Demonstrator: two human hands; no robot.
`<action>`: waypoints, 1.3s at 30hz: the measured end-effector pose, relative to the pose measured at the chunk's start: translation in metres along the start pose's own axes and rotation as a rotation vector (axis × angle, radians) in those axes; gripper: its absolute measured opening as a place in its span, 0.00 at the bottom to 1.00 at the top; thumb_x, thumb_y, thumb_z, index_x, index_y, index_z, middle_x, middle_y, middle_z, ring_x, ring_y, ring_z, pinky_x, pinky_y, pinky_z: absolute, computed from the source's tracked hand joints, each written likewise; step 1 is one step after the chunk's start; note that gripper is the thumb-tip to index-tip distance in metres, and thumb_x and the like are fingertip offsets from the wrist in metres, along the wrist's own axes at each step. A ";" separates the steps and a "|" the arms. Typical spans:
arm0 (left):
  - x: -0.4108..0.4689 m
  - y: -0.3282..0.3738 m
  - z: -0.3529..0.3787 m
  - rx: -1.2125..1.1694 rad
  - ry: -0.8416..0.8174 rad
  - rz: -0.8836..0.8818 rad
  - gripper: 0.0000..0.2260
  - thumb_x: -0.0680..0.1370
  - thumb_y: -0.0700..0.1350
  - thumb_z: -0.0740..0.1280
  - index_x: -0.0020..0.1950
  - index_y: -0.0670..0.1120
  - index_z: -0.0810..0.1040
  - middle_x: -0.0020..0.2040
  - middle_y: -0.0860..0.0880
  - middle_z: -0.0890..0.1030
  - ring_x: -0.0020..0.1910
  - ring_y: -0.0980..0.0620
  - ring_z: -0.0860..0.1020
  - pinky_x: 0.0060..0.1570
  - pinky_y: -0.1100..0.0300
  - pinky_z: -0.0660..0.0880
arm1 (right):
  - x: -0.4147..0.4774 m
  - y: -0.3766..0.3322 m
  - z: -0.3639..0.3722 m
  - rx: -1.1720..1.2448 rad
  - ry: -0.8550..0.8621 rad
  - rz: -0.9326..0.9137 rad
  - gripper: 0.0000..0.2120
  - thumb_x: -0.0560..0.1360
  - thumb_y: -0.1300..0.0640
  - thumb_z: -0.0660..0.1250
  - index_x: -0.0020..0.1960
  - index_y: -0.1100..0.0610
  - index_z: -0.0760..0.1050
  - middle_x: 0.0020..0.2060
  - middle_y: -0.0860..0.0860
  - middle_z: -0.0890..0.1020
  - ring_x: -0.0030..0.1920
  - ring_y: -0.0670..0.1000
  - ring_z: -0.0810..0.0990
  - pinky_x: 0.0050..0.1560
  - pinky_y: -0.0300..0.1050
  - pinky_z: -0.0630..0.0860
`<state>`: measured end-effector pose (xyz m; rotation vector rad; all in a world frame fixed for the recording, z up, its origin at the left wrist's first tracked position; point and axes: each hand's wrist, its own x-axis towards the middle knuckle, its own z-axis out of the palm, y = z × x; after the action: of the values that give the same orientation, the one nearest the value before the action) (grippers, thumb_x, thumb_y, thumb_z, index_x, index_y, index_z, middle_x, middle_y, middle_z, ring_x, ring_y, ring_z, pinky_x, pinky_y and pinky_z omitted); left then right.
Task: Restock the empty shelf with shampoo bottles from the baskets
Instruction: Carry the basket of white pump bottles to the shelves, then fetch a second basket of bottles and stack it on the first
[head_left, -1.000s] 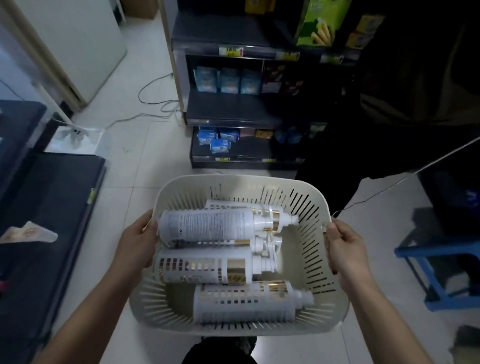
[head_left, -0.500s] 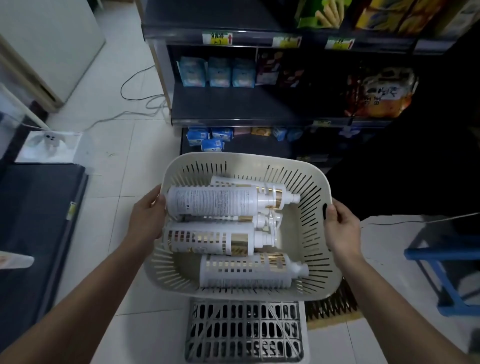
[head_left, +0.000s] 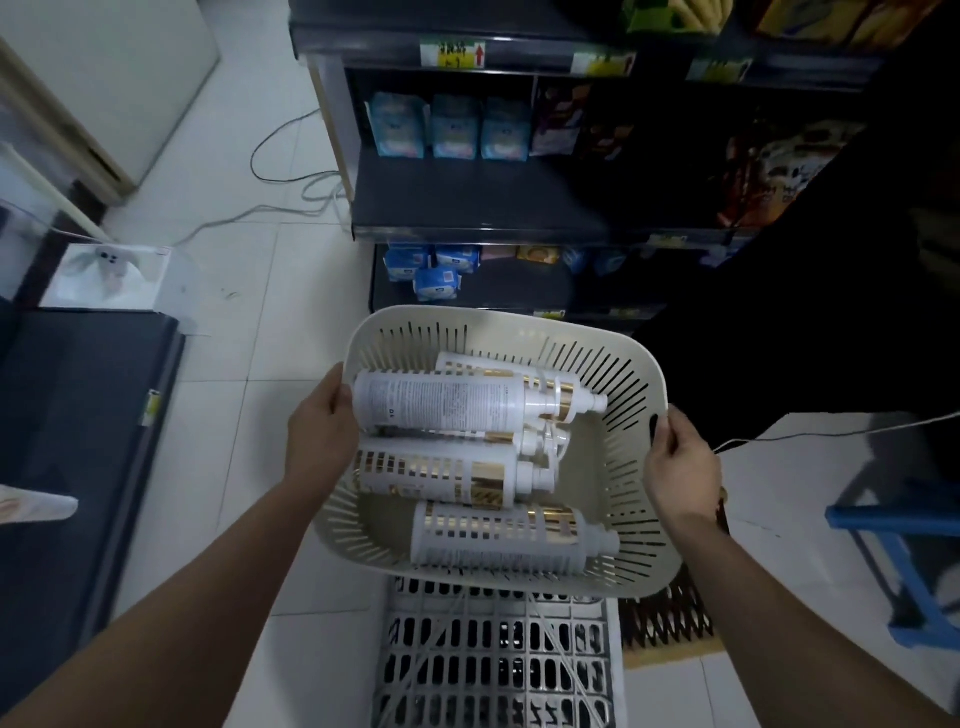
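I hold a cream slotted basket (head_left: 618, 374) in the air in front of me. My left hand (head_left: 322, 426) grips its left rim and my right hand (head_left: 678, 462) grips its right rim at the handle slot. Several white shampoo bottles with gold labels lie on their sides inside: one on top (head_left: 457, 405), one below it (head_left: 441, 475), one nearest me (head_left: 509, 535). A dark shelf unit (head_left: 478, 202) stands ahead, its middle shelf bare at the front.
A grey plastic crate (head_left: 498, 660) sits on the floor under the basket, with a brown basket (head_left: 665, 618) beside it. Blue packets (head_left: 426, 127) fill the back of the shelf. A dark counter (head_left: 78, 415) is at left, a blue stool (head_left: 898, 540) at right, cables (head_left: 291, 176) on the floor.
The basket has moved up and forward toward the shelf unit. The grey crate has come into view beneath it. Both hands keep their grip on the rims.
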<state>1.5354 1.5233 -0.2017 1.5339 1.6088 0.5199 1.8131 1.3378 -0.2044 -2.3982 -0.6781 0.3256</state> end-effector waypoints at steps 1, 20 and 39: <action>-0.001 0.002 -0.001 0.035 -0.011 0.009 0.18 0.84 0.45 0.53 0.73 0.50 0.69 0.65 0.47 0.77 0.62 0.46 0.76 0.59 0.55 0.72 | 0.000 0.001 0.001 -0.035 -0.005 -0.003 0.12 0.83 0.59 0.55 0.55 0.62 0.76 0.37 0.60 0.80 0.36 0.61 0.79 0.34 0.43 0.67; -0.204 -0.050 -0.130 0.861 -0.059 -0.119 0.18 0.80 0.55 0.59 0.65 0.46 0.69 0.61 0.47 0.75 0.61 0.45 0.73 0.54 0.54 0.70 | -0.118 -0.090 -0.023 -0.640 -0.600 -0.578 0.28 0.80 0.45 0.58 0.77 0.54 0.60 0.75 0.56 0.62 0.75 0.57 0.59 0.71 0.49 0.63; -0.618 -0.163 -0.280 0.733 0.486 -0.819 0.21 0.79 0.55 0.63 0.70 0.48 0.67 0.63 0.48 0.73 0.65 0.47 0.70 0.62 0.53 0.67 | -0.503 -0.204 -0.029 -0.562 -1.020 -1.828 0.27 0.80 0.47 0.60 0.77 0.54 0.60 0.70 0.53 0.69 0.71 0.56 0.66 0.69 0.48 0.66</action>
<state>1.1581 0.9736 0.0045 1.0654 2.8067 -0.2136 1.3235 1.1894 -0.0223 -0.8369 -3.1530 0.4825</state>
